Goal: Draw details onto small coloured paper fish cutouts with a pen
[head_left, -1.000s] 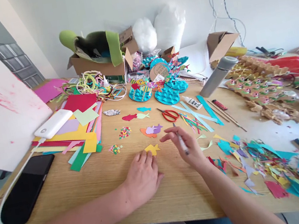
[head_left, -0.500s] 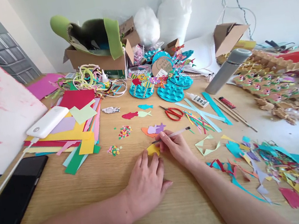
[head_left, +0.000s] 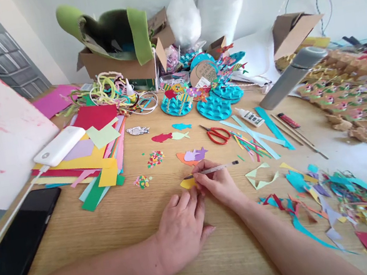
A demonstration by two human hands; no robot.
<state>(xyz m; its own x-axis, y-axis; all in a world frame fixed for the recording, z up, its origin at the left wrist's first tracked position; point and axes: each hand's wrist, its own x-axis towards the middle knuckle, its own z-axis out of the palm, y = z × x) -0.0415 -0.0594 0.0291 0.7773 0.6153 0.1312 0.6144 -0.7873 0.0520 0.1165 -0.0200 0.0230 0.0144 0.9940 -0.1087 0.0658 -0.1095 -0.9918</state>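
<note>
My right hand is closed round a slim clear pen, its tip at the upper edge of a small yellow paper piece. My left hand lies flat on the table, fingertips near the lower edge of that piece; whether they press on it I cannot tell. Just beyond the pen, purple paper fish overlap an orange paper shape. Farther off lie a red paper fish, a pale green one, a blue one and a patterned grey-white one.
Red-handled scissors, a glue bottle and paper strips lie right of centre. Paper scraps cover the right front. Coloured sheets, a power bank and a phone sit left. A grey flask leans at the right.
My left fingertips have slid off the yellow piece's left end towards its lower right, so more of that end shows. The pen stays in my right hand. The view has shifted slightly.
</note>
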